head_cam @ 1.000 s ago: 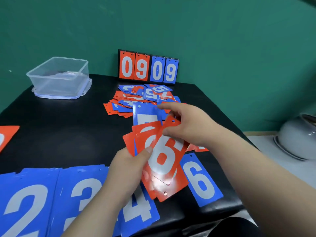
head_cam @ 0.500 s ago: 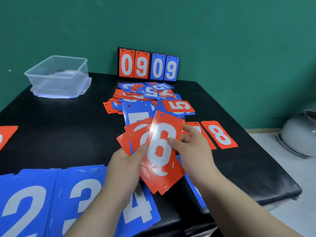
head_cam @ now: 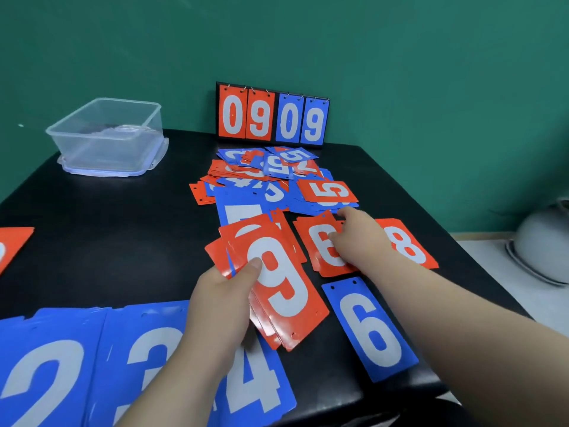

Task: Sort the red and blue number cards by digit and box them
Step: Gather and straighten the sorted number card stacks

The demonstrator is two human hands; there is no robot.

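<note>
Several fanned red cards [head_cam: 278, 291], gripped by left hand [head_cam: 221, 303], may slip; right hand [head_cam: 360, 238] rests flat-fingered on red 6 card [head_cam: 317, 245].

Left hand [head_cam: 221, 291], right hand [head_cam: 357, 238], seemingly bare forearms [head_cam: 462, 318]

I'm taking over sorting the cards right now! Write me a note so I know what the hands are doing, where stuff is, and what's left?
Left hand holds a fan of red cards; the top one reads 9 from here.
Right hand rests on a red 6 on the table, beside a red 8.
Done: blue 2, blue 3, blue 4 and blue 6 laid out near you.
Left: the mixed pile by the scoreboard, the held fan, then boxing; I see no cards in the box at back left.
</note>
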